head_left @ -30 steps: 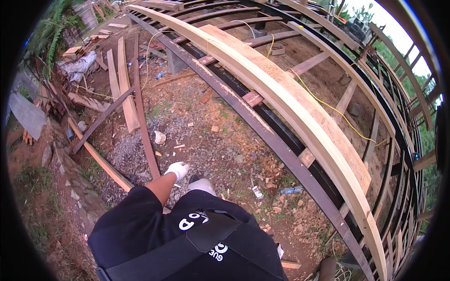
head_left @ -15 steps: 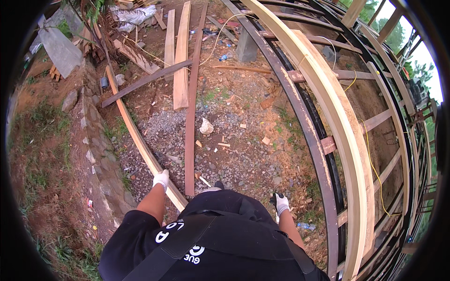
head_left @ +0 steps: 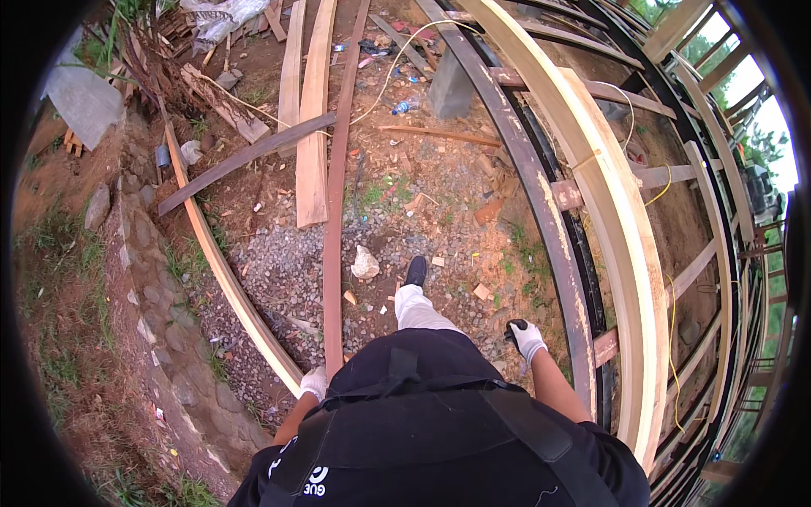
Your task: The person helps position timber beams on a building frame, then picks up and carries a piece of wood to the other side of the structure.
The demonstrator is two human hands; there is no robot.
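My left hand (head_left: pixel 313 383), in a white work glove, is at my left hip, closed on the near end of a long, pale wooden plank (head_left: pixel 228 277). The plank runs away from me along the stone edging and passes under a dark board at its far part. To my right, my right hand (head_left: pixel 527 338), in a white glove with black palm and fingertips, hangs over the gravel with its fingers curled. Whatever it may hold is hidden. Beside the left hand lies a reddish-brown board (head_left: pixel 335 253), apart from it.
A dark board (head_left: pixel 245 160) crosses the planks ahead. Pale planks (head_left: pixel 312 182) lie beyond the gravel. On the right stands a dark frame (head_left: pixel 541 203) carrying thick pale beams (head_left: pixel 621 253), with a yellow cord (head_left: pixel 673 363). A concrete block (head_left: pixel 453 89) supports the frame. Stone edging (head_left: pixel 173 338) borders the left.
I have stepped forward, one foot now showing ahead. My left hand is closer to my hip, at the plank's near end. My right hand has swung forward, still curled.
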